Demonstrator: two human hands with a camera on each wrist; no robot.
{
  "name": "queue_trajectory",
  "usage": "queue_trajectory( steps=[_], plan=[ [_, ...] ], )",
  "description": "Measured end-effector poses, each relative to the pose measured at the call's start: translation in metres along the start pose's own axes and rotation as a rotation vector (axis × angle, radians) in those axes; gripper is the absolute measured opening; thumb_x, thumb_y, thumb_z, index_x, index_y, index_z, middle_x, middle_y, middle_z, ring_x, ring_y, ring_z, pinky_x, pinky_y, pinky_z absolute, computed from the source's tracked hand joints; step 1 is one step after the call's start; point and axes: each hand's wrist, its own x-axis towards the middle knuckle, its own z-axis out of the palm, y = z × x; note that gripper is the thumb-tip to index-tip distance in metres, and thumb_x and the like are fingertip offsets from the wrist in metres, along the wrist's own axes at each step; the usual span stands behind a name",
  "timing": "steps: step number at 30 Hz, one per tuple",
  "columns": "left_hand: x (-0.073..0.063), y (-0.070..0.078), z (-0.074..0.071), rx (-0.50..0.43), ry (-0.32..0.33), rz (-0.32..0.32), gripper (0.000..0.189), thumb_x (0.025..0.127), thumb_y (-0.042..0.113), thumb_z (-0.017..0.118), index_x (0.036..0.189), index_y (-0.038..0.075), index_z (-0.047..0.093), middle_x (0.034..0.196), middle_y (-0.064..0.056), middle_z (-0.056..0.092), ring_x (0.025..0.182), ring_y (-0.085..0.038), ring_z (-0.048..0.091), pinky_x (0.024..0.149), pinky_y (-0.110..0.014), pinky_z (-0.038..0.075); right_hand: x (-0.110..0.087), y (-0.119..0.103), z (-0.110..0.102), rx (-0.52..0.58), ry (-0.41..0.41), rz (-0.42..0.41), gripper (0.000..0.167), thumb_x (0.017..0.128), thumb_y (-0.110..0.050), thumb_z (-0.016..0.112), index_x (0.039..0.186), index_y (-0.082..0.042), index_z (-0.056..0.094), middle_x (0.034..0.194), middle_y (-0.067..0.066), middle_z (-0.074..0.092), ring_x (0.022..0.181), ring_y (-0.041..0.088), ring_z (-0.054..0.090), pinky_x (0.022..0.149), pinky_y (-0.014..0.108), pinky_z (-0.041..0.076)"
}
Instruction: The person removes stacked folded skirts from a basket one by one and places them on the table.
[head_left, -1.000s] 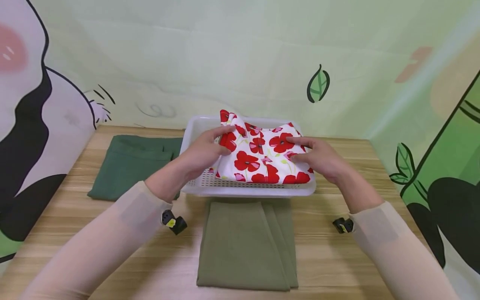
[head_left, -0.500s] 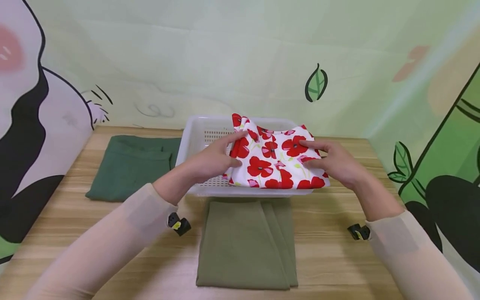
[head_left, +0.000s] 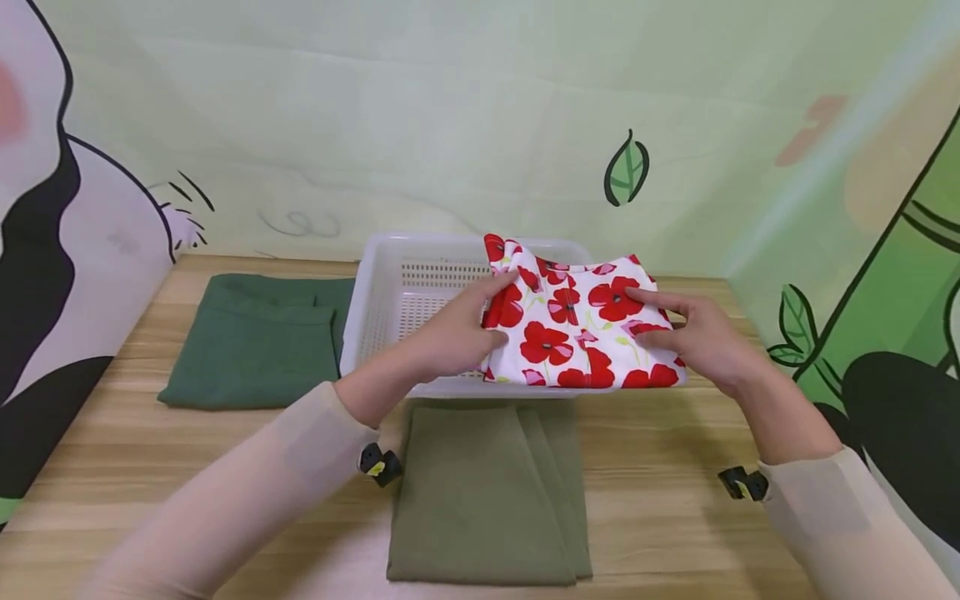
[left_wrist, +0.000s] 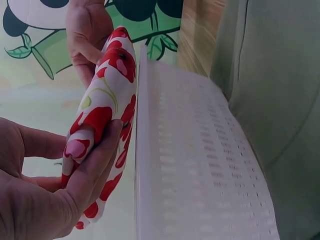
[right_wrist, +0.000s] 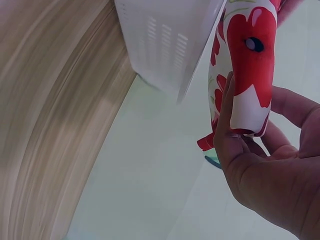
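Note:
A folded white garment (head_left: pixel 577 333) with red poppies is held up in both hands over the right half of a white plastic basket (head_left: pixel 363 292). My left hand (head_left: pixel 459 335) pinches its left edge, thumb on the near face and fingers behind. At the opposite edge my right hand (head_left: pixel 712 343) grips it the same way, out past the basket's right side. Seen from the left wrist, the thick rolled layers of the garment (left_wrist: pixel 102 112) lie between thumb and fingers, just above the basket rim. The right wrist view shows a folded end (right_wrist: pixel 250 65) in the right hand.
Dark green folded cloth (head_left: pixel 255 346) lies left of the basket on the wooden table (head_left: pixel 660 517). Olive folded fabric (head_left: pixel 480 500) lies in front of the basket, close to its front wall. A printed backdrop (head_left: pixel 450 125) rises behind the table.
Both hands have carried the poppy garment to the right and slightly nearer, uncovering the basket's left half. The hands' grip looks the same. The basket and other cloths stay put.

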Motion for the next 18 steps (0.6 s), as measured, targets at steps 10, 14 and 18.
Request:
queue_trajectory(
  steps=[10, 14, 18],
  plan=[
    [0.007, 0.009, 0.023, -0.041, 0.008, 0.041, 0.083, 0.095, 0.009, 0.068, 0.166, 0.025, 0.026, 0.168, -0.003, 0.025, 0.149, -0.023, 0.032, 0.105, -0.042, 0.056, -0.014, 0.016, -0.013, -0.007, 0.056, 0.000, 0.067, 0.101, -0.023, 0.067, 0.161, -0.029, 0.039, 0.170, 0.019, 0.022, 0.136, 0.038, 0.046, 0.081, 0.020, 0.058],
    [0.008, 0.009, 0.032, -0.045, 0.012, 0.048, 0.085, 0.094, 0.010, 0.071, 0.165, 0.025, 0.026, 0.166, -0.003, 0.028, 0.147, -0.022, 0.036, 0.099, -0.041, 0.059, -0.017, 0.023, -0.016, -0.003, 0.071, 0.010, 0.067, 0.101, -0.024, 0.066, 0.161, -0.030, 0.037, 0.170, 0.020, 0.020, 0.137, 0.038, 0.043, 0.081, 0.019, 0.058],
    [0.008, 0.009, 0.040, -0.061, 0.009, 0.061, 0.084, 0.094, 0.010, 0.071, 0.165, 0.024, 0.027, 0.165, -0.003, 0.030, 0.146, -0.022, 0.037, 0.099, -0.040, 0.059, -0.021, 0.031, -0.018, -0.017, 0.093, 0.018, 0.067, 0.101, -0.024, 0.066, 0.161, -0.031, 0.036, 0.170, 0.022, 0.021, 0.137, 0.039, 0.042, 0.080, 0.019, 0.057]
  ],
)
